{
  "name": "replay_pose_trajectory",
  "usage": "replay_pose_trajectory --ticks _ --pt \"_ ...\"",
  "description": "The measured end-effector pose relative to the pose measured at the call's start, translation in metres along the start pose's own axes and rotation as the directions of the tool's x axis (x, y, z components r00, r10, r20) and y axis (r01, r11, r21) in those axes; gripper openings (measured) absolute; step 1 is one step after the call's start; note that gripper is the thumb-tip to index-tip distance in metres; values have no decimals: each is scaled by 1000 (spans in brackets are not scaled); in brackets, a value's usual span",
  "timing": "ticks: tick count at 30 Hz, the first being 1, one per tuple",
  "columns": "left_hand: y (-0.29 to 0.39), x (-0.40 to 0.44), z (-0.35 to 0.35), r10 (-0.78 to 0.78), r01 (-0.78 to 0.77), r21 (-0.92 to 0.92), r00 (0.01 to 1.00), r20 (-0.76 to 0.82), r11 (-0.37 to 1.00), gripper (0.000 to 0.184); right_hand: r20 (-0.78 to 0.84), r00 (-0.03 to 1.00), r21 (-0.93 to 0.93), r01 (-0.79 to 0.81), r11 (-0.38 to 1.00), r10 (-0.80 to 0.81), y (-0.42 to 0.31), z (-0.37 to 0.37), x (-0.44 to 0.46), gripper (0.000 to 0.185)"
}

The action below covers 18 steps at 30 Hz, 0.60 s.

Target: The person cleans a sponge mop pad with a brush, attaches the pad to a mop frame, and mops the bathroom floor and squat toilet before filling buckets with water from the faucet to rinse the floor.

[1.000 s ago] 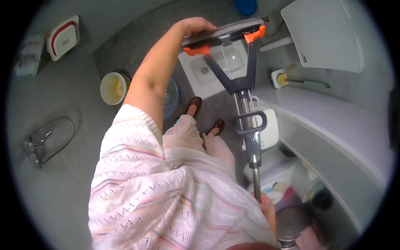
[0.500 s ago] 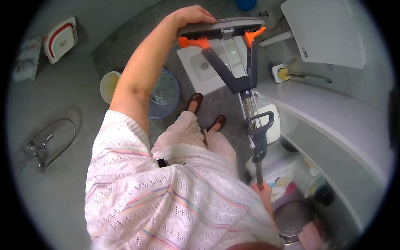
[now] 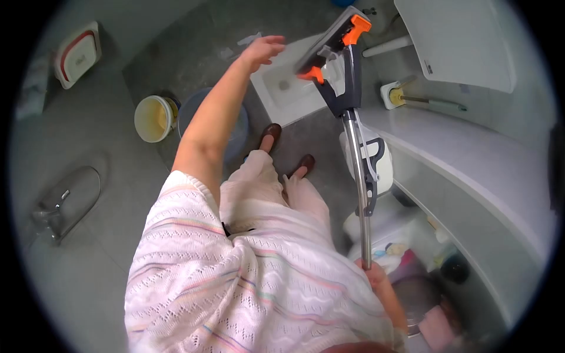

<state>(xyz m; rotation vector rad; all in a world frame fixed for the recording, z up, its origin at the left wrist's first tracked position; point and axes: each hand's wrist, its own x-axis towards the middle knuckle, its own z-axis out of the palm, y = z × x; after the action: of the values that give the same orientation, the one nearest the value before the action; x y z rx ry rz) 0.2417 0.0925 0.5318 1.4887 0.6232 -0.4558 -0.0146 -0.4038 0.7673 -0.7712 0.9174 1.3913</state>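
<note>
My right hand (image 3: 373, 274) wraps around the metal pole of the mop (image 3: 359, 176), whose tilted head (image 3: 331, 42) overlaps the white basin (image 3: 275, 112) in my view. I see my left hand (image 3: 263, 52) open, fingers extended, near the mop's head but not touching it.

The mop pole (image 3: 358, 182) is glossy metal, its clips (image 3: 356, 28) smooth plastic

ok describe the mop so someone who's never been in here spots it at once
Find the white basin beyond the person's shoes. Across its right side in view is the mop, its metal pole reaching the right hand. Two bright orange clips set it apart from the basin and white box nearby.
</note>
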Motion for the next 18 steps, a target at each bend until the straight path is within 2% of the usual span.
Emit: replay_pose_trajectory --ticks 1,3,6,9,10,13,18 --pt "-1 5 14 50 -50 46 999 8 998 53 -75 997 -25 -1 1000 -1 0 13 -5 16" --pt "-1 20 38 149 -150 139 989 20 979 57 -124 992 -37 -27 999 22 -1 11 -12 15" --pt "-1 37 59 229 -235 88 971 72 968 59 -71 996 -10 -59 998 58 11 -13 -18 15" --pt "-1 36 71 288 -284 112 957 -25 952 56 -61 996 -5 -67 998 66 12 -8 -20 15" --pt "14 17 74 288 -256 254 952 -100 933 50 -40 997 23 -71 997 71 14 -9 -19 15" --pt "17 12 79 319 -272 290 939 -128 918 49 -73 994 -2 -81 997 81 12 -6 -21 16" --pt "-1 15 89 160 -147 111 980 -118 983 50 -109 994 24 -14 1000 16 12 -8 -21 13"
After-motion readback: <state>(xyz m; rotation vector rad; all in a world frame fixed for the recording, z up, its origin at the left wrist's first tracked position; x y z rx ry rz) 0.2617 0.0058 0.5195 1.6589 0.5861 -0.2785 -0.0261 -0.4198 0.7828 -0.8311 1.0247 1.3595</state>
